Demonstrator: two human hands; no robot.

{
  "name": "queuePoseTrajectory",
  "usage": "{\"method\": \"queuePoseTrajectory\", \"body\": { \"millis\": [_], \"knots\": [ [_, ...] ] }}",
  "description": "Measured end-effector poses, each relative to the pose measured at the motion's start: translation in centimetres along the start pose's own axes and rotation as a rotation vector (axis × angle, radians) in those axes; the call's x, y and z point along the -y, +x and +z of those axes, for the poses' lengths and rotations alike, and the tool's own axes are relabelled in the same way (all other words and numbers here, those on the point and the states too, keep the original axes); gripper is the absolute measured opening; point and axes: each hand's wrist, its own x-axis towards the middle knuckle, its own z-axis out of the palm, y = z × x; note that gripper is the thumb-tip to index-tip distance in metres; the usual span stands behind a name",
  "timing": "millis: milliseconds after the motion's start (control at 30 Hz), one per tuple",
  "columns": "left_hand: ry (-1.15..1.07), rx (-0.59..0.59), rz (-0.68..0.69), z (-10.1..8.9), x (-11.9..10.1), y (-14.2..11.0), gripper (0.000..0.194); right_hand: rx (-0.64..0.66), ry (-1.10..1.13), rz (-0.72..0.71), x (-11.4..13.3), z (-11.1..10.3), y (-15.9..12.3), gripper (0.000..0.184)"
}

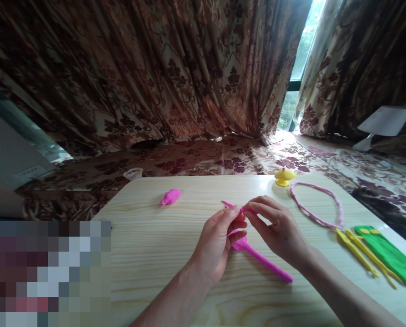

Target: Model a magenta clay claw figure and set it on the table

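Observation:
Between my two hands a thin strand of pink modelling clay (226, 204) is held above the table. My left hand (219, 238) pinches it between thumb and forefinger, the other fingers curled. On the strand's right end, my right hand (276, 222) closes with thumb and fingertips. Beneath them lies a pink clay piece (266, 263) with a long rod-like handle and a wider head, which my left fingers partly hide. A pink clay lump (170, 196) rests farther back on the left.
The pale wooden table (148, 254) bears a yellow clay shape on a foot (283, 177), a twisted pink clay loop (339, 211), yellow clay sticks (358, 252) and a green clay slab (390, 256) on the right. A lamp (383, 122) stands beyond, before patterned curtains (189, 68).

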Motion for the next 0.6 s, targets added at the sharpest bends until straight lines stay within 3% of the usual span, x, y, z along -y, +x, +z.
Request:
{"method": "queuePoseTrajectory", "body": {
  "millis": [233,433,600],
  "knots": [
    [0.002,-0.020,0.008,0.01,-0.17,-0.01,0.018,-0.032,-0.037,-0.013,-0.05,0.00,0.08,0.029],
    [-0.002,-0.013,0.014,-0.08,-0.13,0.03,0.019,-0.045,-0.027,-0.015,-0.01,0.02,-0.02,0.014],
    [-0.027,-0.057,-0.007,0.16,0.17,-0.01,0.023,-0.098,-0.022,0.018,-0.15,0.04,-0.05,0.012]
  ]
}}
